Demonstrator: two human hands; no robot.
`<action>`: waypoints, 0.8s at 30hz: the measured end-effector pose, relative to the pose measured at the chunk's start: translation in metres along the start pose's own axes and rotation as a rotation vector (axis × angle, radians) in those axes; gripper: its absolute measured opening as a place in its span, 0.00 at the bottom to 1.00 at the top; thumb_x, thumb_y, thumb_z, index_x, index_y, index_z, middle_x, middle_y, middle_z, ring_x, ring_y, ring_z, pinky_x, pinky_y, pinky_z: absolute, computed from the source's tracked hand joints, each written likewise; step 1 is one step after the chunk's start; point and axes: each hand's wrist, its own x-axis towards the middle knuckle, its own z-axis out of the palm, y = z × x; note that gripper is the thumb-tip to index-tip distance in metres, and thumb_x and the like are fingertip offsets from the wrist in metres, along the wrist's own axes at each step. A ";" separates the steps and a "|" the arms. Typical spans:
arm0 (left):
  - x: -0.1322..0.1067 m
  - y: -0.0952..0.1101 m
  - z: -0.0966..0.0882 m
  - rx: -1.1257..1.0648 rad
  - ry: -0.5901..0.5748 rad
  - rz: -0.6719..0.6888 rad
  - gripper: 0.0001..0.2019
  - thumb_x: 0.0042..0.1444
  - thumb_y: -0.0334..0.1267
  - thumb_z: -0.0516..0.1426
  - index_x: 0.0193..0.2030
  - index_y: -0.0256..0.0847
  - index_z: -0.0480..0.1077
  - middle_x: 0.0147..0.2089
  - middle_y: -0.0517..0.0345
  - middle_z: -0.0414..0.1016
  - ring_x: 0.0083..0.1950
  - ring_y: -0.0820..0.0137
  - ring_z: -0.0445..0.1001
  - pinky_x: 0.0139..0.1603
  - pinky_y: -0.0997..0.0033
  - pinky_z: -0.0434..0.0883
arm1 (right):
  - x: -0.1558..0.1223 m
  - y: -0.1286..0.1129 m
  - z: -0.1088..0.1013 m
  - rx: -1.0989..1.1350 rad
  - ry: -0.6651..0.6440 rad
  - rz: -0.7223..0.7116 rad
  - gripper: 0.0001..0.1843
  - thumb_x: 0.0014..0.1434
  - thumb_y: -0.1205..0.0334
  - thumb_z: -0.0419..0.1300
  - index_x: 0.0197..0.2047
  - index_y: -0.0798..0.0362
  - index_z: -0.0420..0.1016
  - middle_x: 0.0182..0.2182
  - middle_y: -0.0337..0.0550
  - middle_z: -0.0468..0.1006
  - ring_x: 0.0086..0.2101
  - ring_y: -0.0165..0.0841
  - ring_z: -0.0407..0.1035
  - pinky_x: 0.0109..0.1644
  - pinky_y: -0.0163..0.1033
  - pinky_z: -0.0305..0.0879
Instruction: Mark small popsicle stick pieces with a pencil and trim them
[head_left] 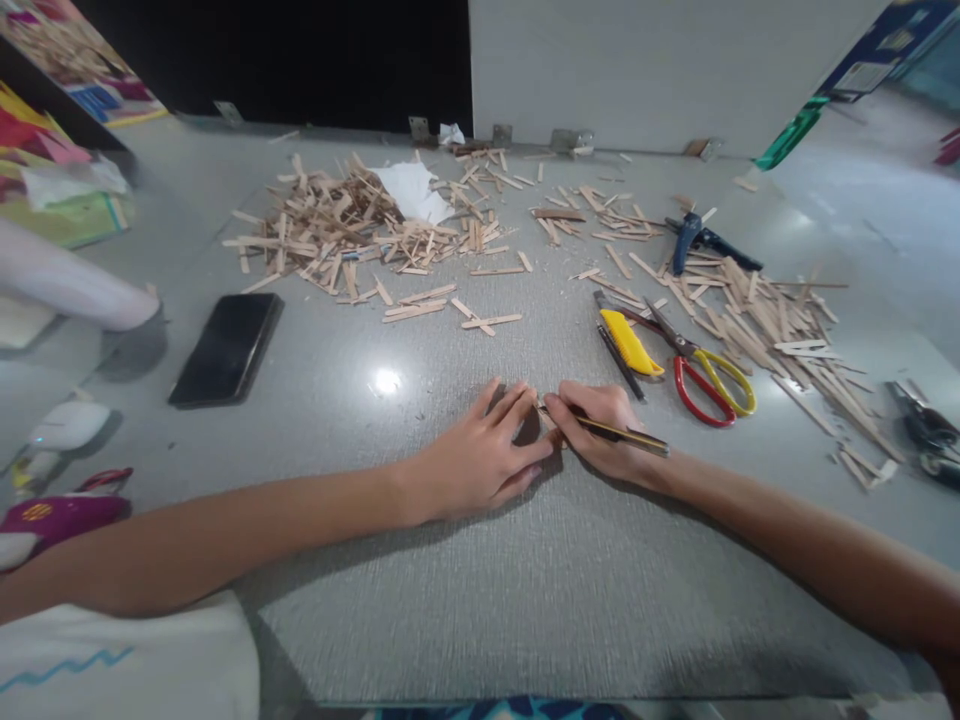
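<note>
My left hand lies on the grey table, fingers together and pressed down on a small wooden stick piece that is mostly hidden under them. My right hand is closed on a dark pencil, whose tip meets the left fingertips at the stick. Just beyond my right hand lie a yellow utility knife and red-and-yellow scissors.
Heaps of cut wooden sticks spread across the back left and right. A black phone lies left. Blue pliers sit among the sticks, white paper at the back, a purple-and-white gadget at the left edge.
</note>
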 end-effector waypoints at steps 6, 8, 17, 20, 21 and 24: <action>0.000 -0.001 -0.001 -0.049 -0.013 -0.016 0.21 0.76 0.43 0.53 0.72 0.43 0.67 0.74 0.33 0.65 0.78 0.40 0.62 0.75 0.28 0.61 | 0.000 -0.002 -0.001 -0.007 0.000 0.003 0.26 0.79 0.49 0.50 0.28 0.47 0.54 0.19 0.30 0.60 0.19 0.25 0.54 0.26 0.36 0.52; -0.001 0.000 0.000 -0.049 -0.022 -0.015 0.21 0.76 0.43 0.53 0.72 0.42 0.68 0.74 0.33 0.65 0.78 0.40 0.61 0.75 0.28 0.61 | -0.001 -0.004 -0.002 -0.001 0.029 0.003 0.25 0.78 0.52 0.51 0.28 0.47 0.55 0.19 0.30 0.61 0.19 0.25 0.54 0.25 0.35 0.52; -0.001 0.000 0.000 -0.029 -0.018 0.011 0.19 0.76 0.43 0.53 0.66 0.38 0.72 0.74 0.27 0.64 0.78 0.36 0.62 0.74 0.26 0.62 | 0.001 -0.004 -0.002 0.050 0.019 0.141 0.26 0.77 0.46 0.54 0.27 0.48 0.58 0.20 0.34 0.68 0.20 0.26 0.60 0.26 0.35 0.56; -0.001 0.000 0.000 -0.015 -0.021 0.019 0.19 0.76 0.43 0.53 0.67 0.37 0.72 0.73 0.26 0.65 0.77 0.35 0.63 0.73 0.26 0.63 | 0.001 -0.004 -0.001 0.053 0.025 0.129 0.27 0.78 0.45 0.54 0.27 0.48 0.58 0.19 0.33 0.66 0.20 0.26 0.59 0.25 0.35 0.54; -0.001 0.000 0.000 -0.009 -0.020 0.022 0.19 0.76 0.43 0.53 0.67 0.37 0.71 0.73 0.26 0.65 0.77 0.35 0.63 0.73 0.26 0.63 | 0.001 -0.004 -0.001 0.054 0.028 0.122 0.27 0.78 0.45 0.54 0.27 0.48 0.58 0.19 0.32 0.66 0.20 0.26 0.58 0.25 0.35 0.54; -0.001 -0.001 0.000 -0.007 -0.017 0.018 0.20 0.76 0.43 0.53 0.69 0.38 0.70 0.74 0.27 0.65 0.77 0.36 0.63 0.73 0.27 0.63 | 0.002 -0.004 0.000 0.053 0.028 0.119 0.27 0.77 0.45 0.54 0.27 0.48 0.58 0.20 0.32 0.65 0.20 0.26 0.58 0.25 0.35 0.53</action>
